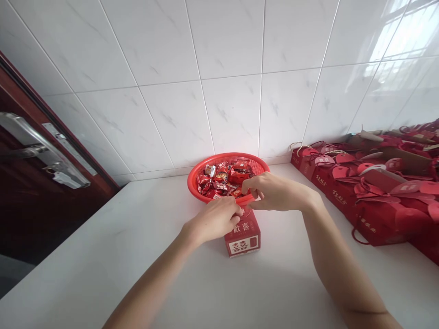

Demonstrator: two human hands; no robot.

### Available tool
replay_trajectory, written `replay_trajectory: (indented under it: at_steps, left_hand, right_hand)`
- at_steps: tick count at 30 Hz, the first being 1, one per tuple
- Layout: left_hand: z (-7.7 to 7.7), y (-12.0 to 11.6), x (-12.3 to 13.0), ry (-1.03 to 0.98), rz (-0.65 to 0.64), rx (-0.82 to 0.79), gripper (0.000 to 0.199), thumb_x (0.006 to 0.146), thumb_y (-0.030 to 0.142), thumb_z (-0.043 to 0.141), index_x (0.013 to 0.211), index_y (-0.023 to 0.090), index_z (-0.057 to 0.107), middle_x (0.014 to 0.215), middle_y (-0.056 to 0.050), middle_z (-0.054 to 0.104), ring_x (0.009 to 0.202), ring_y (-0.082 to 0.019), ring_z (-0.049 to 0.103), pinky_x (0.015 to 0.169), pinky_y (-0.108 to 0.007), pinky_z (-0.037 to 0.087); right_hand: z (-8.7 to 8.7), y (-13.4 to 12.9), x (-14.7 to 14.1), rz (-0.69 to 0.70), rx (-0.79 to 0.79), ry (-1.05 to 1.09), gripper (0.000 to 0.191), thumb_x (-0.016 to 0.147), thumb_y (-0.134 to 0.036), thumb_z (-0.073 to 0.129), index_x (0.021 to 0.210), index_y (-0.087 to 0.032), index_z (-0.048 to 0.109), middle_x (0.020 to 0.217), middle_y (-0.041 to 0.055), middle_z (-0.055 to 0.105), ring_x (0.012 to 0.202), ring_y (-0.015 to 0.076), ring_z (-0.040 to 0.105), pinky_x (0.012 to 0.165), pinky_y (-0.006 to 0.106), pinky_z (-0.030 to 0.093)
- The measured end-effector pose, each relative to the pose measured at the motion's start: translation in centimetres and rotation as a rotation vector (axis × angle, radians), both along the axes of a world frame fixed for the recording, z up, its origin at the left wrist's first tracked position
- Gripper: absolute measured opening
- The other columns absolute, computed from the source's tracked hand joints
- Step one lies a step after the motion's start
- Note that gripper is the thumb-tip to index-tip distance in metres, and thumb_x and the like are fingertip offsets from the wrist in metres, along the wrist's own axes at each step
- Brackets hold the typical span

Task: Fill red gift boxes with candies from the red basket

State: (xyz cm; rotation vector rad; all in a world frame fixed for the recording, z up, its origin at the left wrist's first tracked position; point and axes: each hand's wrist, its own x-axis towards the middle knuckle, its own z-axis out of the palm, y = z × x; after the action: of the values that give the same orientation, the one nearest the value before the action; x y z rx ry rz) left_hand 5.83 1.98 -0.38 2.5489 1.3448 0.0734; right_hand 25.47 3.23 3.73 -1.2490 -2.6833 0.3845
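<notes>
A small red cardboard box (pixel 253 225) with pale lettering and a white label on its near face stands on the white table. My left hand (pixel 219 218) lies along the box's upper left edge, its fingers curled against the top. Just above the far end of the box is my right hand (pixel 274 191), fingers bent and thumb tucked low, beside the basket's near right rim. Whatever may be between those fingers is hidden. Directly behind the box, a red plastic basket (pixel 194 186) holds several wrapped candies (pixel 222 177), mostly red.
Many red gift boxes (pixel 343 201) with petal-like tops and cord handles are packed along the right side. White wall tiles (pixel 229 109) rise behind the table (pixel 137 256). A dark red door (pixel 20 192) with a metal handle (pixel 30 148) stands at the left.
</notes>
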Motion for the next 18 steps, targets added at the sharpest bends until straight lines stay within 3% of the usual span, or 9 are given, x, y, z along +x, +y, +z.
replay_trajectory:
  at_steps: [4,10,18]
  left_hand:
    - [0.4,0.2,0.7,0.085,-0.024,0.011,0.014,0.084,0.015,0.054,0.080,0.021,0.066,0.092,-0.005,0.069,0.083,-0.023,0.066,0.064,-0.030,0.042]
    - [1.1,0.1,2.0,0.273,-0.109,0.033,0.019,0.079,0.007,0.048,0.065,0.020,0.048,0.080,-0.004,0.064,0.074,-0.021,0.063,0.054,-0.030,0.032]
    - [2.7,0.3,2.1,0.251,-0.120,0.020,0.029,0.077,0.009,0.050,0.061,0.020,0.029,0.068,-0.001,0.052,0.061,-0.017,0.052,0.053,-0.030,0.027]
  right_hand:
    - [0.1,-0.4,0.2,0.004,-0.014,0.023,0.007,0.087,-0.026,0.061,0.084,-0.019,0.061,0.077,0.0007,0.062,0.066,0.0129,0.050,0.052,0.027,0.028]
    - [0.3,-0.9,0.6,-0.009,-0.013,0.049,0.008,0.088,-0.027,0.058,0.089,-0.021,0.063,0.078,0.0001,0.062,0.065,0.0126,0.050,0.052,0.027,0.028]
    - [0.8,-1.3,1.3,0.025,0.033,0.093,0.014,0.090,-0.032,0.058,0.084,-0.019,0.060,0.074,0.0003,0.061,0.062,0.0117,0.049,0.052,0.027,0.028]
